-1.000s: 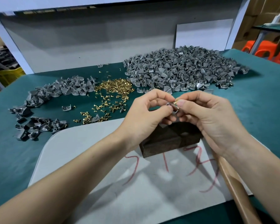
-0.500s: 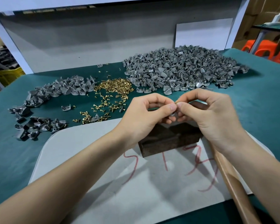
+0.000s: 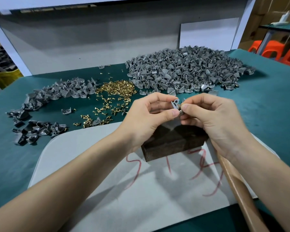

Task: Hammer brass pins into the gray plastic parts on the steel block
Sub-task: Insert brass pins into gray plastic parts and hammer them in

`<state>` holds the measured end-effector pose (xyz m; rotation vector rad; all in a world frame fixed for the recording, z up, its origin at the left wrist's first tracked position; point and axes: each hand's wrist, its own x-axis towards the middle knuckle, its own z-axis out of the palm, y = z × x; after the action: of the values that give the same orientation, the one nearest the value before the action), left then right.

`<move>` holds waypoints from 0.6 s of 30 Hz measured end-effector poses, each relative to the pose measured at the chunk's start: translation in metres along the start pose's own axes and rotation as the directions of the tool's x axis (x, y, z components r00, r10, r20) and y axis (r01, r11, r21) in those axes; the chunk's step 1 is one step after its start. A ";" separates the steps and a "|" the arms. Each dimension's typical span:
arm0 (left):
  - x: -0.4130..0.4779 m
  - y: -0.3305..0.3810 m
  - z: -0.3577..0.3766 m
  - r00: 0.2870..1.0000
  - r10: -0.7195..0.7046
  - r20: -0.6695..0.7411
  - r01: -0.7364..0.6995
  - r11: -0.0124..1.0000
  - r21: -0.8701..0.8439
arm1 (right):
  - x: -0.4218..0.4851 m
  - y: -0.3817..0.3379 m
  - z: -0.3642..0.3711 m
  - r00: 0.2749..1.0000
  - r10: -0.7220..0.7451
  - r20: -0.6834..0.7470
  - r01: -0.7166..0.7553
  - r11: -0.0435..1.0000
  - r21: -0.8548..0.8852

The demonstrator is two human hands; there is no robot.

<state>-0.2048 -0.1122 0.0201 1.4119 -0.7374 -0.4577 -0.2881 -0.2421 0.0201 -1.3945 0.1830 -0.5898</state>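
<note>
We see two bare hands, the left hand [image 3: 146, 119] and the right hand [image 3: 213, 121], each on a bare forearm. The left forearm [image 3: 65, 181] fills the lower left of the frame, the right forearm [image 3: 268, 180] the lower right. The thumbnails [image 3: 175, 113] look short and plain, though they show too small for us to be sure.
</note>
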 end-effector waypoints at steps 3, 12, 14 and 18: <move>0.000 -0.001 0.000 1.000 -0.006 0.019 0.007 0.999 -0.043 | 0.000 0.001 0.001 1.000 0.012 -0.002 -0.012 1.000 0.006; 0.001 -0.002 0.000 1.000 0.000 0.022 0.001 0.999 -0.040 | 0.001 0.003 0.000 1.000 0.014 -0.010 -0.014 1.000 -0.004; 0.001 -0.002 -0.001 1.000 0.000 0.018 0.001 0.999 -0.038 | 0.001 0.004 0.000 1.000 0.008 -0.016 -0.008 1.000 -0.014; 0.001 -0.001 -0.001 1.000 -0.011 0.015 0.012 0.999 -0.053 | 0.001 0.004 0.000 1.000 0.013 -0.023 -0.014 1.000 -0.012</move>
<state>-0.2037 -0.1124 0.0189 1.3650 -0.7248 -0.4938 -0.2866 -0.2424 0.0168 -1.3973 0.2143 -0.5945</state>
